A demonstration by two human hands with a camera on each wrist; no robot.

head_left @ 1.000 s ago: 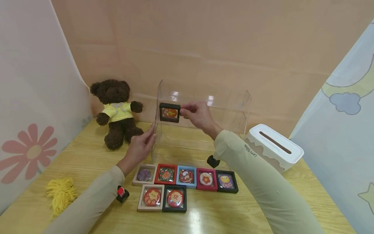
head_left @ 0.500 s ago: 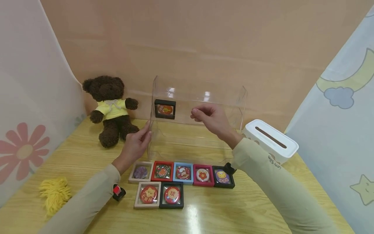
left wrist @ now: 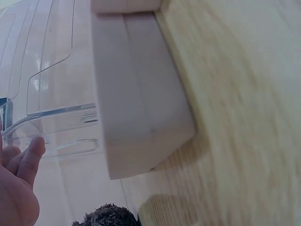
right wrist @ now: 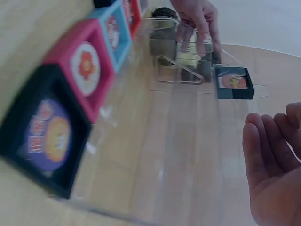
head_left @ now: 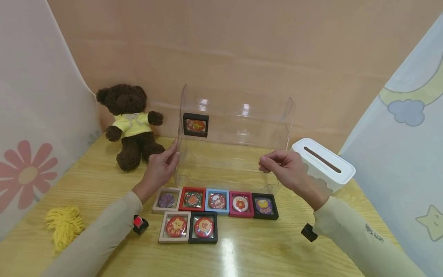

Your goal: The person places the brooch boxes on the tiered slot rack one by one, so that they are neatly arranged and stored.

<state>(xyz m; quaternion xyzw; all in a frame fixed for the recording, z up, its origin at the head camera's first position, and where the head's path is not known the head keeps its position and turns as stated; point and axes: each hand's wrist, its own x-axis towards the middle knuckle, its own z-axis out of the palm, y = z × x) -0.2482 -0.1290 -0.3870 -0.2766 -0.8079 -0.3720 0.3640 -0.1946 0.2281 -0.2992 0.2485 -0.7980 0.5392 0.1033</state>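
Note:
My left hand (head_left: 157,173) pinches the left side panel of a clear tiered stand (head_left: 238,134). On an upper tier, at the stand's left end, a black frame (head_left: 195,125) with a red and yellow badge stands upright. Nothing is in my right hand (head_left: 290,171), its fingers loosely bent near the stand's lower right side. The right wrist view shows its relaxed fingers (right wrist: 265,148) apart from the black frame (right wrist: 233,82). Along the stand's front lie several framed badges, among them a red frame (head_left: 192,199) and a magenta frame (head_left: 241,204).
Left of the stand sits a brown teddy bear (head_left: 129,125) in a yellow top. Yellow yarn (head_left: 65,227) lies at the front left. A white tissue box (head_left: 323,161) stands behind my right hand. Two more framed badges, beige (head_left: 174,227) and black (head_left: 203,227), lie nearer the front.
My right hand has let go of the black frame and moved right and downward, away from it. The frame stays at the stand's left end. My left hand keeps its hold.

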